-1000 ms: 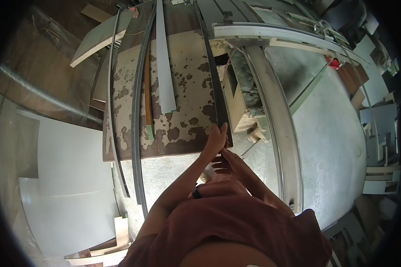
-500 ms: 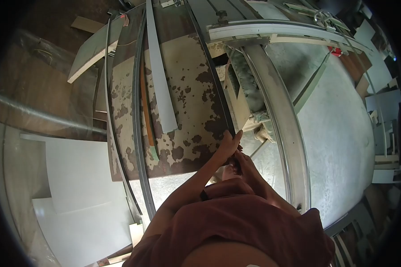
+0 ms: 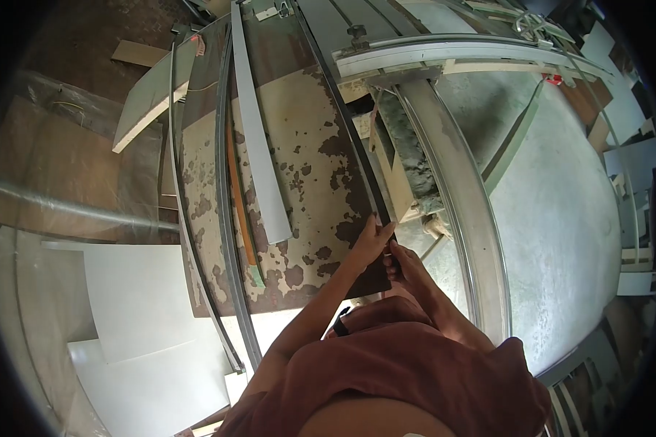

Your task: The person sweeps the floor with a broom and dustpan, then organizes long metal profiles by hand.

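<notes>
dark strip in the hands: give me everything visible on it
The strip is long, thin and narrow, black or dark grey; whether it is metal or plastic cannot be told. It lies along the right edge of the worn board, running from the far end at the top of the view to the near corner. Its slight curve may be lens bend. The left hand and right hand both grip its near end.
</notes>
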`<state>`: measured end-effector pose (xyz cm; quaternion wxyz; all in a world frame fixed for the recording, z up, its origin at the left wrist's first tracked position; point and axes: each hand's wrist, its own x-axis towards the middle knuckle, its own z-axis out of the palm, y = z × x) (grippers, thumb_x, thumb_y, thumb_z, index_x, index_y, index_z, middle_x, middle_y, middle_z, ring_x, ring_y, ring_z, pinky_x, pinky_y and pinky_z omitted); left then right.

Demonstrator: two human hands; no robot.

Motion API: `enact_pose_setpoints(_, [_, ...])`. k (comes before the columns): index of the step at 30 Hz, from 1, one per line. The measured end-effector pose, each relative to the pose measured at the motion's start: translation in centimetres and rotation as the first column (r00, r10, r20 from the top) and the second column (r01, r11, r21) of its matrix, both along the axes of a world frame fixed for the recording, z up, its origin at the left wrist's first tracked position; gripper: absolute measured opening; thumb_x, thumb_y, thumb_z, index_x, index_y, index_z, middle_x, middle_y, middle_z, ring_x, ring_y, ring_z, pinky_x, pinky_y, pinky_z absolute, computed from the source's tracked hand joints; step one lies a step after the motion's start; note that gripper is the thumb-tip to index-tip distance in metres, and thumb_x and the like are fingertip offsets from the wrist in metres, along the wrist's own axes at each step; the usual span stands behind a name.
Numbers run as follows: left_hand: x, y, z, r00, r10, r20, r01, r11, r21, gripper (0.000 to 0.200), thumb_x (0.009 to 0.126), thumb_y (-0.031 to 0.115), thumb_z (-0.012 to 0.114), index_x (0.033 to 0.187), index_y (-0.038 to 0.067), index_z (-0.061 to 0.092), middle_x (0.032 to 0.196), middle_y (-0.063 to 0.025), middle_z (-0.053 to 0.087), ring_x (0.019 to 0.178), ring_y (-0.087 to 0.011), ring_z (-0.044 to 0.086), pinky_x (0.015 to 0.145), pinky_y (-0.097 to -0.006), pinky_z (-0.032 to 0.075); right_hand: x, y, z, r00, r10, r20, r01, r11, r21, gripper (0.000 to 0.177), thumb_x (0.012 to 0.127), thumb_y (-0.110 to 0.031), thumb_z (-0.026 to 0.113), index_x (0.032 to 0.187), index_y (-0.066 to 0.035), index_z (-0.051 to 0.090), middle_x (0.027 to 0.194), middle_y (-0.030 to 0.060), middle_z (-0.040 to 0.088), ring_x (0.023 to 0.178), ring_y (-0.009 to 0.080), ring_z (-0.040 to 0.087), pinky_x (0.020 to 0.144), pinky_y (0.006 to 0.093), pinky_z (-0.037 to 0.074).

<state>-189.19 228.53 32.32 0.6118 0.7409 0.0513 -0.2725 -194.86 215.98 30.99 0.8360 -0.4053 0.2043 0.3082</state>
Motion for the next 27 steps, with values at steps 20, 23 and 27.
enact_pose_setpoints(20, [-0.7,1.7,1.4,0.989,0.066,0.136,-0.039,0.981,-0.19,0.062,0.088,0.026,0.047,0.134,0.002,0.013,0.133,-0.0103,0.029,0.111,-0.0157,0.042,0.087,-0.0279,0.038,11.9,1.9,-2.5,0.993,-0.028,0.118,0.023,0.999,0.048,0.034,0.085,-0.039,0.049,0.087,-0.006,0.051,0.068,0.0,0.052,0.053,0.0078,0.048,0.046,0.0214,0.041])
enact_pose_setpoints(23, [-0.3,1.3,1.6,0.981,0.067,0.184,-0.028,0.978,-0.206,0.063,0.088,0.028,0.048,0.134,0.003,0.012,0.134,-0.013,0.027,0.111,-0.0174,0.042,0.088,-0.0294,0.038,13.8,1.5,-2.6,0.992,-0.03,0.119,0.025,0.999,0.046,0.034,0.085,-0.039,0.049,0.086,-0.005,0.052,0.068,0.0001,0.052,0.053,0.0078,0.048,0.047,0.0218,0.042])
enact_pose_setpoints(27, [-0.3,1.0,1.4,0.991,0.061,0.117,-0.033,0.974,-0.226,0.066,0.087,0.03,0.049,0.134,0.003,0.011,0.135,-0.0178,0.024,0.115,-0.0212,0.039,0.09,-0.0319,0.037,15.7,1.6,-3.9,0.991,-0.008,0.137,-0.005,0.996,0.09,0.035,0.084,-0.039,0.05,0.087,-0.004,0.052,0.069,0.0009,0.053,0.055,0.0088,0.049,0.049,0.0223,0.043])
